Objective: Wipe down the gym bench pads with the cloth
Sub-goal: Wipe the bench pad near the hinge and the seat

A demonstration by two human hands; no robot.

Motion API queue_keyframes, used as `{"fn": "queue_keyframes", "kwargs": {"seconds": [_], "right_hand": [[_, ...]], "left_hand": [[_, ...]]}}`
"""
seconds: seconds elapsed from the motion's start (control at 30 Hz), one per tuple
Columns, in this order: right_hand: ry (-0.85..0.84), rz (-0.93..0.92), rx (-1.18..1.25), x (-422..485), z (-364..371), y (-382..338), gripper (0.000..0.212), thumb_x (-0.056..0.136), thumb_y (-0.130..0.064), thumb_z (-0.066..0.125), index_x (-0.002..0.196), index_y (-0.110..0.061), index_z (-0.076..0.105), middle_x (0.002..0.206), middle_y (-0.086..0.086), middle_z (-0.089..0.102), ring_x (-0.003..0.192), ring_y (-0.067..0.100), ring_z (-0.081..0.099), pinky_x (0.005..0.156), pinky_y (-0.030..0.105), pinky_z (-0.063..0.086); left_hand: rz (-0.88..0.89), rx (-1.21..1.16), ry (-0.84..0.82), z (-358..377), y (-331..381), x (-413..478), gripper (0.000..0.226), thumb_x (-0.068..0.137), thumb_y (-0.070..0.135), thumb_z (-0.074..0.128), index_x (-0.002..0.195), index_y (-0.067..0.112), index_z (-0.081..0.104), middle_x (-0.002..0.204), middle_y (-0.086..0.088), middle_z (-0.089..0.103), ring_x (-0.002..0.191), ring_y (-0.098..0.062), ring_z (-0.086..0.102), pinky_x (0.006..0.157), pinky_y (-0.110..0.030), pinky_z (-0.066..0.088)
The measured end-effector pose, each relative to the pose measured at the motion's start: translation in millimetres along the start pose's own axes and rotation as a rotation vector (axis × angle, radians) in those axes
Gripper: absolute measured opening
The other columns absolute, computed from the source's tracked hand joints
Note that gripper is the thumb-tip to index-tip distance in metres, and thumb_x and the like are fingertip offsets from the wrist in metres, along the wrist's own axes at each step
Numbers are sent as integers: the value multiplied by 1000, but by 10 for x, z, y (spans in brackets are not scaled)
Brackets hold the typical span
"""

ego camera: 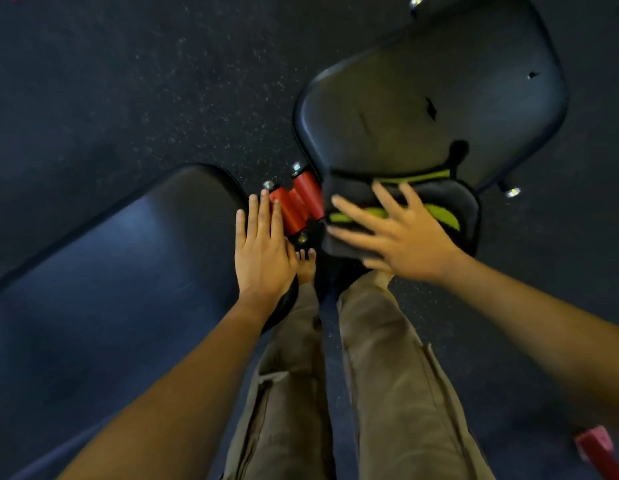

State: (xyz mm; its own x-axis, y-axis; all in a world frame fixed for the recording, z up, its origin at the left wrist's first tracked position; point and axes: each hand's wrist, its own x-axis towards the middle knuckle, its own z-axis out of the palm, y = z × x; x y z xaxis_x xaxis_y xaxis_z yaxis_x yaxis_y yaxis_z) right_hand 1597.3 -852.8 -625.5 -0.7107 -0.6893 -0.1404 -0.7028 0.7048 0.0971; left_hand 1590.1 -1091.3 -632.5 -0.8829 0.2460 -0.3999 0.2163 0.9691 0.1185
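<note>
Head view, looking straight down: on the left lies the long back pad (121,258), dark and glossy, running from the lower left edge up toward the middle; the left hand (263,247) rests flat on its near end, palm down, fingers straight and close together, gripping nothing, its fingertips reaching the red frame tubes (297,206) that sit in the gap between the two pads; below that gap a bare foot (306,263) and two legs in khaki trousers (381,368) stand on the dark speckled floor (135,84); to the right, the right hand (401,237) is spread wide, fingers splayed, pressing flat on the cloth (450,206), a dark cloth with lime-green trim, bunched at the near edge of the seat pad (436,88); that pad is broad and black, with small tears in its cover; at the lower right corner a red frame end (595,445) shows.
</note>
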Motion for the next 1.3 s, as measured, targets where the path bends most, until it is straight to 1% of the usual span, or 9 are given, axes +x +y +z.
{"fn": "queue_keyframes", "kwargs": {"seconds": [0.1, 0.3, 0.5, 0.6, 0.67, 0.83, 1.0, 1.13, 1.3], "right_hand": [[21, -38, 19, -150, 11, 234, 73, 85, -58, 55, 148, -33, 29, 157, 6, 26, 121, 42, 36, 90, 55, 37], [-3, 694, 248, 1164, -252, 680, 62, 89, -54, 43, 148, -40, 28, 160, 1, 20, 131, 47, 32, 100, 60, 30], [-51, 4, 18, 440, -102, 8, 72, 80, -58, 58, 145, -31, 40, 156, 7, 30, 122, 44, 41, 95, 56, 37], [-12, -122, 69, -11, -57, 190, 72, 78, -57, 61, 142, -30, 41, 154, 7, 35, 115, 39, 41, 89, 49, 34], [50, 43, 110, -32, -54, 484, 68, 80, -56, 57, 141, -33, 38, 153, 5, 35, 114, 40, 41, 88, 49, 35], [-2, 929, 307, 848, -249, 955, 65, 87, -54, 47, 147, -40, 28, 160, 1, 19, 127, 47, 35, 98, 56, 31], [47, 182, 169, 168, -97, 593, 67, 85, -53, 51, 148, -36, 32, 157, 4, 28, 120, 44, 42, 92, 53, 37], [87, 489, 189, -433, 28, 1187, 64, 85, -54, 53, 144, -39, 37, 155, 2, 33, 114, 39, 43, 88, 49, 38], [-9, 943, 290, 204, -106, 1448, 65, 87, -54, 45, 148, -39, 28, 160, 3, 19, 126, 48, 35, 97, 60, 31]], "left_hand": [[-5, -62, -4, -56, 35, -5, 82, 78, 43, 7, 145, 0, 29, 155, -18, 17, 145, -31, 8, 116, -40, -5], [-22, -77, -13, -81, 49, 7, 81, 78, 41, 10, 144, -1, 33, 154, -18, 20, 145, -32, 12, 117, -40, -2], [-17, -118, -20, -64, 46, 5, 80, 82, 45, 12, 143, -2, 34, 153, -19, 24, 144, -33, 15, 116, -40, -2], [-22, -132, 10, -51, 38, -11, 80, 82, 45, 13, 142, -2, 37, 153, -18, 25, 144, -33, 16, 117, -40, -1], [-62, -189, 33, -52, 80, 4, 81, 80, 45, 12, 141, -2, 37, 153, -18, 24, 144, -32, 15, 117, -41, 0], [-155, -360, 169, -2, 407, 156, 58, 94, 32, 26, 141, 0, 38, 151, -18, 30, 142, -32, 22, 117, -42, 7], [-136, -603, 244, -111, 850, 336, 63, 95, 38, 34, 146, 3, 26, 153, -17, 25, 143, -28, 18, 118, -42, 10], [36, -583, 245, -133, 1112, 438, 62, 97, 38, 38, 147, 3, 25, 155, -15, 22, 144, -25, 16, 118, -42, 13], [-103, -540, 280, -102, 1326, 754, 62, 99, 40, 32, 148, 3, 21, 157, -17, 12, 145, -27, 5, 117, -32, -1]]}}
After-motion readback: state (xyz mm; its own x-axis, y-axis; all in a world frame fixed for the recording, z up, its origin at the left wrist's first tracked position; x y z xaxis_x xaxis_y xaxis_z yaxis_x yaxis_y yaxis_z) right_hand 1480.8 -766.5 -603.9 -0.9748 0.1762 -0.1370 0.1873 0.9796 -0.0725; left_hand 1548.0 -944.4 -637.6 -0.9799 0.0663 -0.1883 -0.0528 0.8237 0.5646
